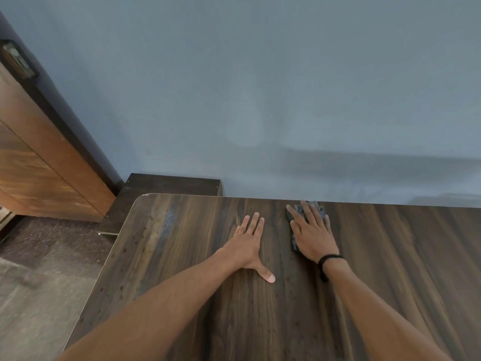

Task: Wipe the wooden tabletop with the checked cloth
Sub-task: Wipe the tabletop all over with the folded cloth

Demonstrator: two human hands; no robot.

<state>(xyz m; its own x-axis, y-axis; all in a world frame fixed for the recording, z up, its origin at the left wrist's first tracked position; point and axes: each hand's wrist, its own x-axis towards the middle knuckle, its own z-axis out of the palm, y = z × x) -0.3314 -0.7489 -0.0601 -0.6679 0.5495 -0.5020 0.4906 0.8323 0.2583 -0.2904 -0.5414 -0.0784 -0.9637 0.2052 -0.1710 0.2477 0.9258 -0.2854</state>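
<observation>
Dark, greyish checked cloth lies flat under the right grip, which is released. The fingers are straight and spread, and the palm presses the fabric down on the bench instead of pinching it. I think this is so that the whole pad of cloth rubs the wood at once. Only a strip at the thumb side and a bit past the fingertips show, and the check pattern is too blurred to read. A black band goes around that wrist.

Just beside, apart from the cloth, the left grip is also released and empty. It lies flat on the bare wood with the thumb pointing sideways, and it seems to support the person, who leans forward.

The cloth is near the far edge of the bench, close to the blue-grey wall, so the wiping is probably at the far end of a stroke. Toward the left corner a pale patch shows; whether it is a smear or a reflection I cannot tell. Beyond that corner are a low dark ledge and a brown wooden door.
</observation>
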